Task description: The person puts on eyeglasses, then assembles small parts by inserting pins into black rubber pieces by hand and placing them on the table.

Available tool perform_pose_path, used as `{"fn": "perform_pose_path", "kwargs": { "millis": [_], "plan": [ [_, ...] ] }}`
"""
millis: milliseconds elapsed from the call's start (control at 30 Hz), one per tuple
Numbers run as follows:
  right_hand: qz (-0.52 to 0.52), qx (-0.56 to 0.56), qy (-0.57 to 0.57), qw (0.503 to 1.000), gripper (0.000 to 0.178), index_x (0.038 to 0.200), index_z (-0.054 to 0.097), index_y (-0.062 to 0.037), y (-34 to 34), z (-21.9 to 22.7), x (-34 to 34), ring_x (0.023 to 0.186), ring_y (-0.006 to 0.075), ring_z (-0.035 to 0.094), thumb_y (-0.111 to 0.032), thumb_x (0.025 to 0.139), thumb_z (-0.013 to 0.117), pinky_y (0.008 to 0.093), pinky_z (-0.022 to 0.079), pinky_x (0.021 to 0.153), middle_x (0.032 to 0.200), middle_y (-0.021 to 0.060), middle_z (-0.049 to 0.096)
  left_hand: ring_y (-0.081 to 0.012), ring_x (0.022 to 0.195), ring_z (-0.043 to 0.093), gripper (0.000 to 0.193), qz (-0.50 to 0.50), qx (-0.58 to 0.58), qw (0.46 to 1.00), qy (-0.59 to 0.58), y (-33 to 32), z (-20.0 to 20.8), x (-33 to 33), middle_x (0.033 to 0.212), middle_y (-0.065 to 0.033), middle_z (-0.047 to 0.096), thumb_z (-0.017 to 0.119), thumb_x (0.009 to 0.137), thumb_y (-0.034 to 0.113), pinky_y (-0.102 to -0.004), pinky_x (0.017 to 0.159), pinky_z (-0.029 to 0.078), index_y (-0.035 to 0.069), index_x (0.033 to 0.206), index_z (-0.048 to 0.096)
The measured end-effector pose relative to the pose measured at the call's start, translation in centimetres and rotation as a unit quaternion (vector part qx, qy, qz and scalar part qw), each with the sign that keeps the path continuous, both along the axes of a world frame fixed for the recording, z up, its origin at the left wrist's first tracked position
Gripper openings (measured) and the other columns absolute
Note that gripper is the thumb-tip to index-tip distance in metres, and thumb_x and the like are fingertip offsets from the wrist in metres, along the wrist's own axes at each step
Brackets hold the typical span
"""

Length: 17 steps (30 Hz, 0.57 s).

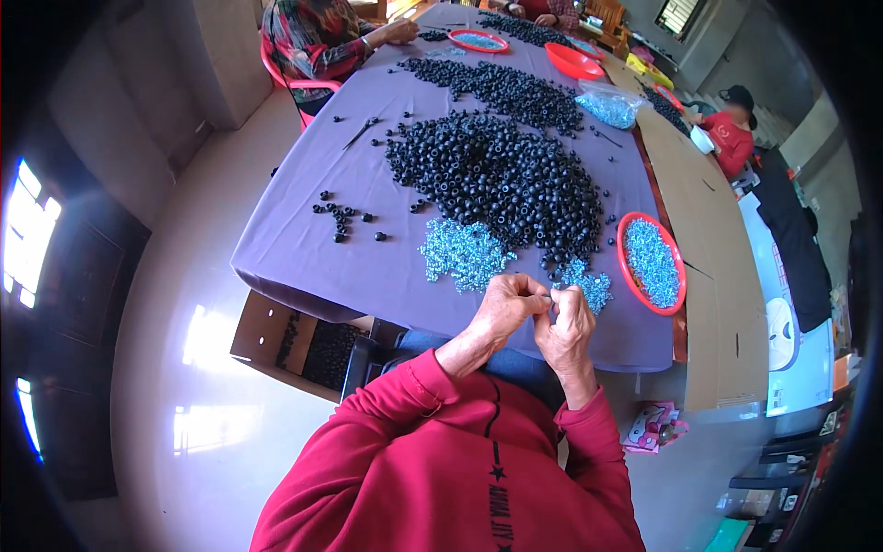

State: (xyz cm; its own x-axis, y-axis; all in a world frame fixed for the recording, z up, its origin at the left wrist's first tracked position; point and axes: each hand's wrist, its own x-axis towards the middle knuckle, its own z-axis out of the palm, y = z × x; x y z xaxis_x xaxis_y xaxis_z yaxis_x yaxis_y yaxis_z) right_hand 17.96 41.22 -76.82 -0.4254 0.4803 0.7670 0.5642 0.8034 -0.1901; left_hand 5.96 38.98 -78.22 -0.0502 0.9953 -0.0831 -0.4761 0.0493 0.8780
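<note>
My left hand and my right hand meet at the near edge of the purple cloth, thumbs and fingertips pinched together. Between them is something small and greyish, too hidden to name. Just beyond my left hand lies a heap of light-blue, shiny small pieces. A smaller patch of the same blue pieces spreads beyond my right hand. Behind both rises a large pile of round black beads with holes. To the right, a red oval tray holds more blue pieces.
Loose black beads and scissors lie on the left of the tablecloth. Farther back are another bead pile, a red bowl, a plastic bag and several people. A cardboard box stands below left.
</note>
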Motion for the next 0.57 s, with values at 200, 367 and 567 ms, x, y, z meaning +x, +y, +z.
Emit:
{"fn": "perform_pose_path", "kwargs": {
  "millis": [200,367,567],
  "plan": [
    [0.014,-0.001,0.033,0.999,0.022,0.084,0.05,-0.0009,0.0,-0.5,0.6,0.051,0.0219,0.045,0.004,0.066,0.063,0.033,0.037,0.046,0.063,0.0081,0.042,-0.0101,0.063,0.052,0.004,0.016,0.019,1.0,-0.015,-0.2,-0.4,1.0,0.07,-0.0051,0.059,0.062,0.071,-0.001,-0.0237,0.058,0.043,-0.003,0.073,0.059],
    [0.035,-0.071,0.101,0.992,0.031,0.097,0.053,-0.0019,-0.4,0.0,0.9,0.055,0.0139,0.043,0.007,0.068,0.063,0.0257,0.038,0.049,0.07,0.0049,0.047,-0.0112,0.072,0.056,0.008,-0.032,0.043,0.996,-0.069,-0.1,-0.4,0.9,0.08,-0.0049,0.061,0.06,0.079,0.006,-0.0246,0.07,0.044,-0.002,0.083,0.06],
    [0.07,-0.101,0.156,0.98,0.039,0.101,0.053,-0.0036,-0.2,0.1,0.4,0.059,0.0158,0.048,0.008,0.066,0.063,0.0267,0.042,0.052,0.076,0.0063,0.051,-0.0145,0.081,0.06,0.009,-0.066,0.066,0.993,-0.074,0.0,0.6,-0.5,0.085,-0.0084,0.064,0.059,0.081,0.005,-0.0269,0.081,0.045,0.0,0.088,0.061]
  ]
}}
